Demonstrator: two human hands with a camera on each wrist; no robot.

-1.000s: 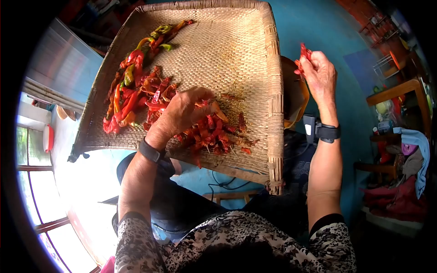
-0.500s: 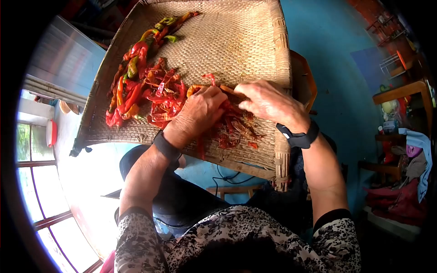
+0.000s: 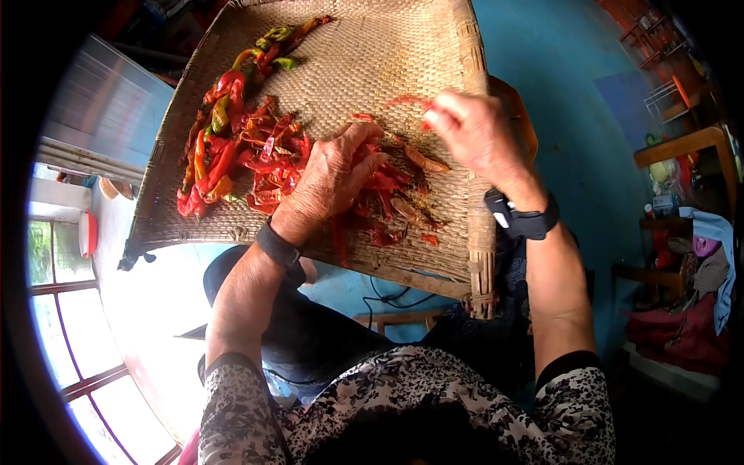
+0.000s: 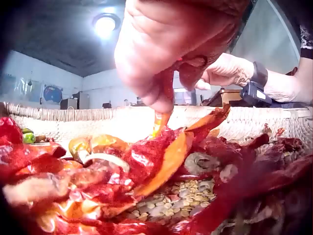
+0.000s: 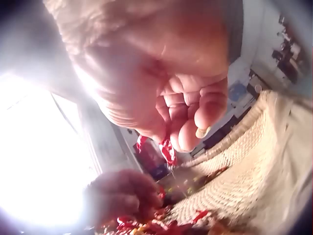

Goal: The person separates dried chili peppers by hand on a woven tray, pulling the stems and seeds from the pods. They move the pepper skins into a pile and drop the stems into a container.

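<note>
My left hand [image 3: 329, 170] reaches down into a heap of dried red chili peppers [image 3: 267, 182] on a woven tray [image 3: 403, 46]. In the left wrist view its fingers pinch a red and orange chili [image 4: 164, 120] just above the heap. To the right, over the tray's right side, my right hand [image 3: 480, 139] is raised above the weave. Thumb and curled fingers grip a shrivelled red chili piece [image 5: 167, 152], which pokes out below them in the right wrist view. Loose pale seeds [image 4: 183, 200] lie among the chilies.
Fresher red, orange and green peppers [image 3: 221, 116] line the tray's left side. Part of an orange-rimmed container [image 3: 527, 128] shows beyond its right edge. Farther right is a wooden chair [image 3: 682, 155] with cloths [image 3: 709, 248]. A black cable [image 3: 387, 298] lies below the tray's front.
My right hand came in from beyond the tray's right edge to the heap, then lifted a little up and right with a red chili piece. The left hand stays over the heap.
</note>
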